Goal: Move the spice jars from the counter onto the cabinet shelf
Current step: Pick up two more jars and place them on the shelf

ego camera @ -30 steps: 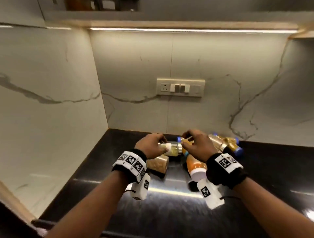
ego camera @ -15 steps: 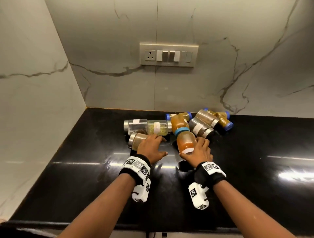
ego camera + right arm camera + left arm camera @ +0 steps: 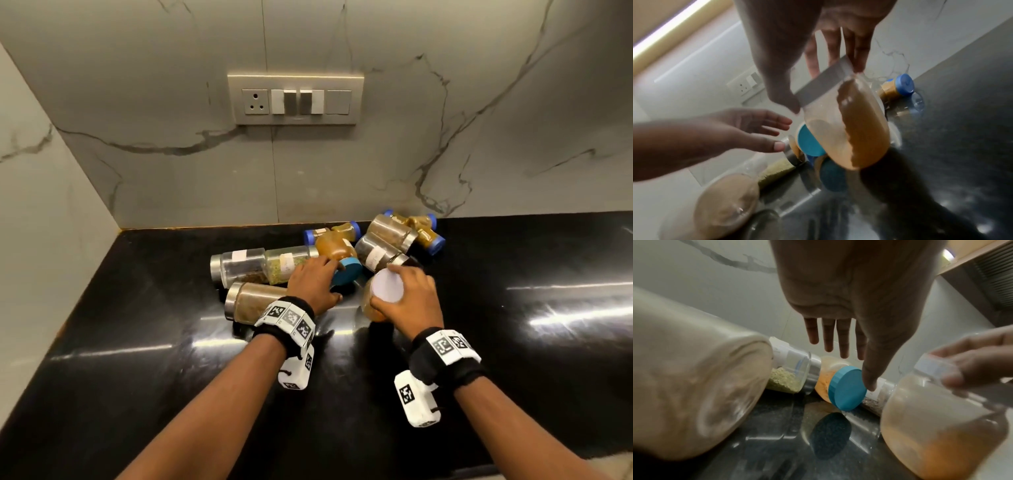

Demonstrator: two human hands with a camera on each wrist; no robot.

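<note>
Several spice jars lie in a heap on the black counter (image 3: 513, 342). My right hand (image 3: 388, 286) grips the white lid of an orange-spice jar (image 3: 371, 310), holding it tilted just above the counter; the right wrist view shows the same jar (image 3: 851, 129). My left hand (image 3: 330, 282) hovers open, fingers straight, over a lying orange jar with a blue lid (image 3: 347, 275), thumb close to the lid (image 3: 846, 387). Whether it touches is unclear. A brown jar with a steel lid (image 3: 253, 301) lies under my left wrist.
More jars lie behind: a clear one (image 3: 239, 267), a green-herb one (image 3: 284, 262), steel-lidded ones (image 3: 387, 240) and small blue-capped ones (image 3: 424, 233). A switch panel (image 3: 294, 99) sits on the marble back wall. A side wall closes the left.
My right hand has tipped the white-lid orange jar up off the counter by its lid. My left hand has left the brown jar and moved right toward the blue-lid jar.
</note>
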